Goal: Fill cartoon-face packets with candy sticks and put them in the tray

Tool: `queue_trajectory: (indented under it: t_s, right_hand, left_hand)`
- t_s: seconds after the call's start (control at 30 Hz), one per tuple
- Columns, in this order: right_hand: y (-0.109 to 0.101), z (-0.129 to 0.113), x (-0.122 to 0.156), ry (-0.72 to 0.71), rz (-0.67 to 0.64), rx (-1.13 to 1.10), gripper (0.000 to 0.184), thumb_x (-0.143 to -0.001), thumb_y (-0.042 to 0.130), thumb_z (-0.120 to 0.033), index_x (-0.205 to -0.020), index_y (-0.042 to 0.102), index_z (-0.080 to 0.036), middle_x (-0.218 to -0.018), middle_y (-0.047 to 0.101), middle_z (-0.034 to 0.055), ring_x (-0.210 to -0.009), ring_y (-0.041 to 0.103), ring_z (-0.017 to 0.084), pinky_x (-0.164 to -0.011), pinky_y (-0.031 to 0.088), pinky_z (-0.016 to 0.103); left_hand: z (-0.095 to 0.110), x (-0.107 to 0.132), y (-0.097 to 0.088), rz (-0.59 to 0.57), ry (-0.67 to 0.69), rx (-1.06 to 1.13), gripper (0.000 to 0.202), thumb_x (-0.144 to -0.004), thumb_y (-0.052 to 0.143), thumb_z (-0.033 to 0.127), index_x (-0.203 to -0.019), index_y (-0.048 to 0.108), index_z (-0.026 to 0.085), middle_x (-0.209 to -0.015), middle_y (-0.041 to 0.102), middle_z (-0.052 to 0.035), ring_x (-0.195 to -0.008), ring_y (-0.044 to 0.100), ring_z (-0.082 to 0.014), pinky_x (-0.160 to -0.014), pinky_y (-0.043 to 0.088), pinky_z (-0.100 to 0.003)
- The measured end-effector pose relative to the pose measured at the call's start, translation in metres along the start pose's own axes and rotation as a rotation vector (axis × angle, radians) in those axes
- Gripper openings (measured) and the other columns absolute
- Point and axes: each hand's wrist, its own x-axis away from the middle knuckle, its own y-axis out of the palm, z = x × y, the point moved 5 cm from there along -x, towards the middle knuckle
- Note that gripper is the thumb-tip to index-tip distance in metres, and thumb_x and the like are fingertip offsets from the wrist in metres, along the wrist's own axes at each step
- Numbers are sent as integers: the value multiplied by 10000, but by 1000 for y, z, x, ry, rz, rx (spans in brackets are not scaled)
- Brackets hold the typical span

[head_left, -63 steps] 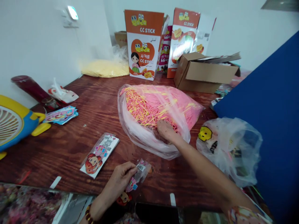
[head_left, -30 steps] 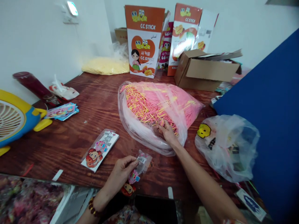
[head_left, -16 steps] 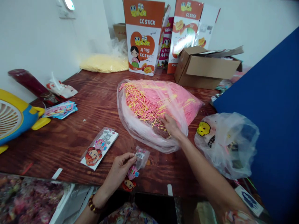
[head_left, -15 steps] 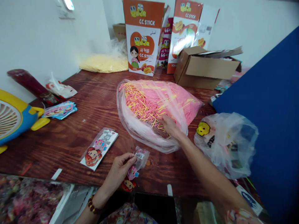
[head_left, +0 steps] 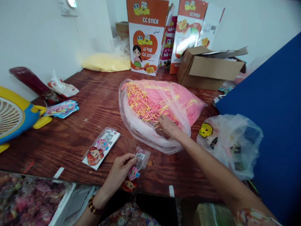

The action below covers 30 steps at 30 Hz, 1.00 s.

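Left hand [head_left: 119, 171] pinching clear printed packet [head_left: 144, 160] near front edge of table [head_left: 94, 108], barcode [head_left: 140, 155] showing. Right hand [head_left: 168, 126] touching pink-yellow sticks [head_left: 139, 103] in open plastic bag [head_left: 137, 129] mid-table; can't tell grip. Orange-white box [head_left: 145, 47] standing behind, reading "CC STICK"; packet stack [head_left: 101, 149] showing "STICK".

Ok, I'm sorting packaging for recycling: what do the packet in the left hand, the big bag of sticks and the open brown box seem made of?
Packet in the left hand: probably glossy plastic film, since parts are see-through and printed. Big bag: thin, soft, translucent plastic, judging by wrinkles and sticks showing through. Brown box: apparently matte cardboard, with stiff flaps.
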Motion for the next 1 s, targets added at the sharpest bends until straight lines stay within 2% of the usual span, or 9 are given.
queue_trajectory:
  t_s: [0.1, 0.17, 0.4, 0.6, 0.77, 0.87, 1.0]
  right_hand:
    - [2, 23, 3, 91, -39, -51, 291, -995, 333, -128, -1133, 587, -98, -1079, 668, 147, -966, 612, 210, -838, 434, 292]
    - [6, 29, 9, 87, -89, -53, 260, -980, 372, -120, -1096, 605, -106, -1049, 685, 138, -933, 627, 203, -809, 438, 281]
    - [16, 13, 30, 38, -113, 1, 289, -899, 425, -22, -1105, 609, -109, -1178, 637, 176, -1100, 594, 242, -888, 427, 306]
    - [10, 29, 12, 58, -70, -74, 248, -977, 377, -119, -1131, 571, -114, -1056, 676, 144, -943, 631, 214, -791, 447, 287]
    - [7, 23, 4, -66, -66, 35, 291, -957, 400, -66, -1176, 573, -151, -1209, 609, 157, -1106, 587, 231, -890, 441, 313]
    - [6, 17, 7, -106, -46, 80, 288, -968, 403, -79, -1204, 555, -147, -1214, 590, 158, -1119, 575, 227, -906, 439, 311]
    - [7, 25, 3, 1, -4, -21, 249, -954, 398, -67, -1096, 591, -132, -1142, 613, 152, -1040, 578, 211, -866, 430, 295]
  left_hand:
    - [-1, 0, 1, -3, -2, 13, 384, -808, 613, 513, -720, 622, 139, -642, 545, 16, -602, 451, -110, -553, 371, -210]
    - [-2, 0, 3, -10, -7, 16, 375, -814, 611, 504, -721, 620, 141, -640, 543, 17, -598, 449, -109, -548, 369, -210]
    - [-2, -2, 5, -21, 6, 17, 359, -825, 615, 482, -734, 633, 136, -656, 551, 15, -608, 451, -108, -564, 377, -212]
    - [0, -3, 5, -11, -10, 28, 376, -799, 636, 501, -722, 630, 133, -645, 549, 13, -612, 447, -110, -559, 369, -208]
    - [2, -2, 5, -6, -3, 33, 382, -795, 644, 506, -704, 629, 136, -633, 537, 14, -595, 437, -106, -546, 367, -206]
    - [0, -1, 3, 0, 0, 38, 371, -810, 639, 496, -709, 633, 138, -640, 547, 10, -595, 442, -107, -540, 369, -204]
    - [-3, 0, 0, 4, -3, 53, 349, -822, 641, 477, -738, 647, 138, -652, 564, 9, -599, 459, -110, -545, 376, -204]
